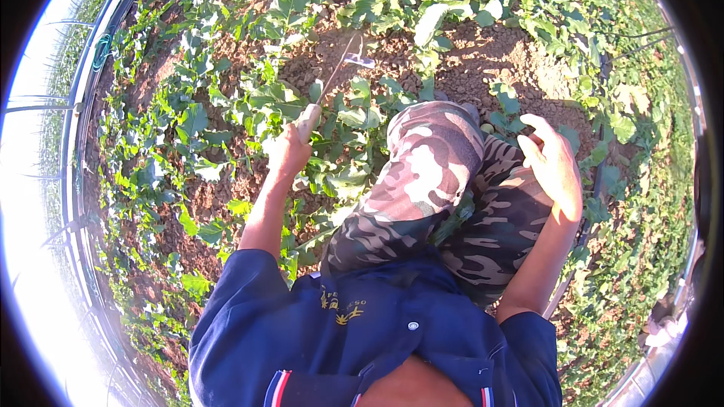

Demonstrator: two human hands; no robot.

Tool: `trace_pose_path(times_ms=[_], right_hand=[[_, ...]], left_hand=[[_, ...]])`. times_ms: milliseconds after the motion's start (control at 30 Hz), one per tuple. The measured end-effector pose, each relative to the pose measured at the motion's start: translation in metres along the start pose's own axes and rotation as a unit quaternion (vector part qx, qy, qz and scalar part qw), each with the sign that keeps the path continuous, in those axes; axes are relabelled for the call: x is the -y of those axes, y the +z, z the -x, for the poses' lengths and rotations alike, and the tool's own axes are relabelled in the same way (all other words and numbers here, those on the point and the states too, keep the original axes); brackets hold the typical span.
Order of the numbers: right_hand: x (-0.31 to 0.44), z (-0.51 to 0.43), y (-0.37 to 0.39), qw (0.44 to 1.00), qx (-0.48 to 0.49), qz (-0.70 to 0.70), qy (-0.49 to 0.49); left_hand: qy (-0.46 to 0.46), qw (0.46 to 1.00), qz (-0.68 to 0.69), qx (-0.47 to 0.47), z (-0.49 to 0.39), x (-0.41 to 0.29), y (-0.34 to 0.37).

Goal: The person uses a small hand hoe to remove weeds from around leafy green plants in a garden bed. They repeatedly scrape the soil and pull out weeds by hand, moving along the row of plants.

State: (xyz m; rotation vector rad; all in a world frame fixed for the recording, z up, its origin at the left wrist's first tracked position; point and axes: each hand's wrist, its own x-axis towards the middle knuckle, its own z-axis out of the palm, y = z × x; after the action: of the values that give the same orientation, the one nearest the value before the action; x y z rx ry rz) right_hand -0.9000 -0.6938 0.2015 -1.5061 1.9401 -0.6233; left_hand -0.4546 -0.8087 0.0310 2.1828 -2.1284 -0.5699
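Note:
My left hand [289, 150] grips the pale handle of a small hand hoe [339, 69]. Its thin metal neck reaches forward over the leaves, and the flat blade [360, 60] hangs above or against bare soil; which of these, I cannot tell. My right hand [551, 167] holds nothing, its fingers loosely bent and apart, above my right knee. Both legs are bent in camouflage trousers [430, 175]. Lobed leafy green plants [277, 93] grow around the hoe and my legs. Beside the knees, a small round pale green thing [486, 128] is partly hidden.
Crumbly brown soil [486, 62] shows between the plants ahead. A dark line, perhaps a hose [598, 181], runs along the ground at my right. On the left stand a pale rail [72, 141] with curved rods and a coil of green cord [102, 52].

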Motion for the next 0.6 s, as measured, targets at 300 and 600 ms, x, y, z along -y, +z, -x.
trace_pose_path(times_ms=[300, 600], right_hand=[[-0.003, 0.0, 0.0, 1.0, 0.008, 0.006, 0.016], [0.007, -0.008, 0.01, 0.999, -0.032, -0.001, -0.03]], left_hand=[[-0.161, 0.944, 0.252, 0.136, 0.023, 0.001, 0.003], [-0.009, 0.837, 0.542, 0.078, 0.069, -0.13, -0.067]])
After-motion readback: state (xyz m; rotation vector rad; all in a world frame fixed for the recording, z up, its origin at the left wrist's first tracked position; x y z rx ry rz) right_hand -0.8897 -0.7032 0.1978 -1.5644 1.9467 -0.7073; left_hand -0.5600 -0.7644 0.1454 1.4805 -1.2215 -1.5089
